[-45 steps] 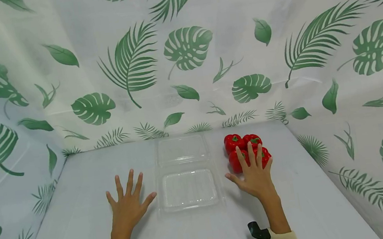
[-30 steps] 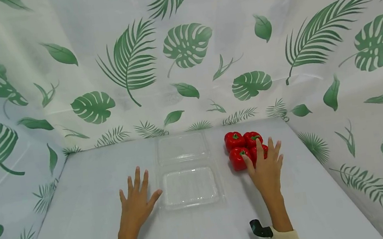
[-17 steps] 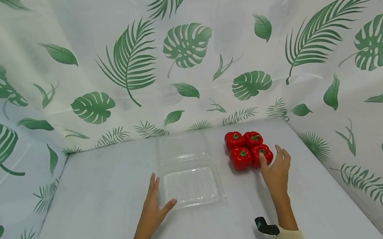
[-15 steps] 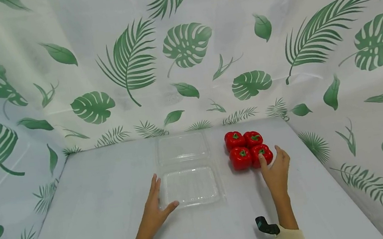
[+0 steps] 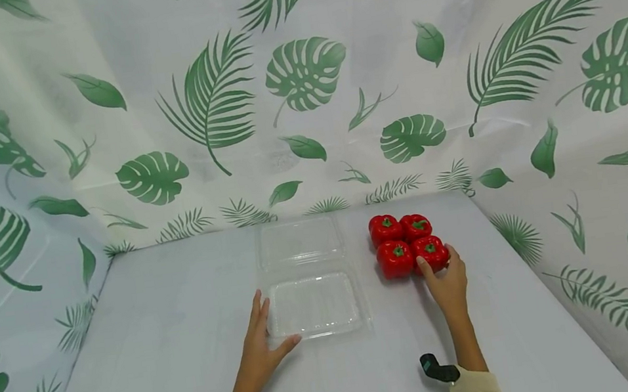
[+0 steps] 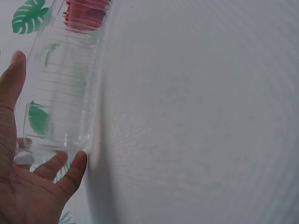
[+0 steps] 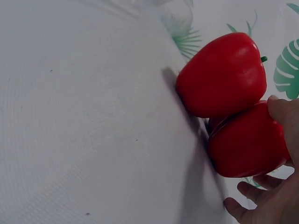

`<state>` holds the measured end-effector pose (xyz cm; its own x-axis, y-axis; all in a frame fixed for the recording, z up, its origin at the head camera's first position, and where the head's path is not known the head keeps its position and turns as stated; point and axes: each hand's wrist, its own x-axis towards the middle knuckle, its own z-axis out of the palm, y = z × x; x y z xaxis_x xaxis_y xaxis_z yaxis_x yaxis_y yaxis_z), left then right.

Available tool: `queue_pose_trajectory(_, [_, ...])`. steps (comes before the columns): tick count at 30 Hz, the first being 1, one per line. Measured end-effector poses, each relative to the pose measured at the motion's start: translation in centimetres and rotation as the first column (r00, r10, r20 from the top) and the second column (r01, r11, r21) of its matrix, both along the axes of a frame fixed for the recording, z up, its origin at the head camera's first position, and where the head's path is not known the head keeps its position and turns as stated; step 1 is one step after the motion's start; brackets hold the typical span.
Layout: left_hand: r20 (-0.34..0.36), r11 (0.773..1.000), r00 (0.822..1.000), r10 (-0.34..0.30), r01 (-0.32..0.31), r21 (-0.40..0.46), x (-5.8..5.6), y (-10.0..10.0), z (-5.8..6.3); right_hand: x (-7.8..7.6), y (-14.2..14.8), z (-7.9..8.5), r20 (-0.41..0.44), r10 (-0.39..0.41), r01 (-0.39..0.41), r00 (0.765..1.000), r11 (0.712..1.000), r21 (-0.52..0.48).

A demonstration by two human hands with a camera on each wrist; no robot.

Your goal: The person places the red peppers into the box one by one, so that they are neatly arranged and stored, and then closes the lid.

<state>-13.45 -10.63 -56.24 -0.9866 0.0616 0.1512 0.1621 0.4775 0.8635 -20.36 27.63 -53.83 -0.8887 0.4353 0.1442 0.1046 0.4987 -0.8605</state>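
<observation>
My right hand (image 5: pixel 450 287) grips the front right red bell pepper (image 5: pixel 430 252), thumb on its near left side and fingers at its right. In the right wrist view the thumb lies against that pepper (image 7: pixel 250 142), while some fingers (image 7: pixel 250 196) stretch out just past it. My left hand (image 5: pixel 256 357) is spread around the near left corner of a clear plastic clamshell box (image 5: pixel 317 336), fingers along its left side and thumb at its front edge. The left wrist view has the box (image 6: pixel 60 93) between the thumb (image 6: pixel 13 79) and the fingers (image 6: pixel 74 175).
Several red bell peppers stand in a tight cluster, including the front left pepper (image 5: pixel 395 259) and the back ones (image 5: pixel 385 229). The box's lid (image 5: pixel 299 241) lies folded back flat on the white table (image 5: pixel 161 348). Leaf-printed sheets (image 5: pixel 304 124) rise behind and at both sides.
My left hand has moved right and turned toward the box corner. My right hand has shifted from over the peppers to the right, then closed in around the front right one.
</observation>
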Motion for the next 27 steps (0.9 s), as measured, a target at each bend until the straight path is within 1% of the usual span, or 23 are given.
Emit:
queue_pose_trajectory(5, [0.014,1.000,1.000,0.024,-0.024,0.004,0.04,-0.05,-0.12,-0.01,0.05,-0.27,-0.014,0.004,-0.005,1.000,0.997,-0.075])
queue_pose_trajectory(9, [0.018,1.000,1.000,0.024,-0.025,0.016,0.05,-0.05,-0.13,-0.04,0.03,-0.47,-0.014,-0.024,0.023,1.000,0.993,-0.119])
queue_pose_trajectory(13, [0.028,0.999,0.999,0.019,-0.020,0.034,0.16,-0.04,-0.20,0.01,-0.01,-0.61,0.006,-0.063,0.063,0.998,0.986,-0.153])
queue_pose_trajectory(17, [0.029,0.999,0.999,0.022,-0.023,0.037,0.31,-0.01,-0.36,0.21,-0.04,-0.53,0.022,-0.107,0.109,0.994,0.979,-0.171])
queue_pose_trajectory(19, [0.025,0.999,0.999,0.022,-0.023,0.035,0.36,0.01,-0.39,0.32,-0.01,-0.54,0.017,-0.127,0.128,0.992,0.975,-0.184])
queue_pose_trajectory(27, [0.025,0.999,0.999,0.023,-0.024,0.037,0.28,-0.08,-0.39,0.49,0.12,-0.83,-0.003,-0.166,0.161,0.986,0.962,-0.221])
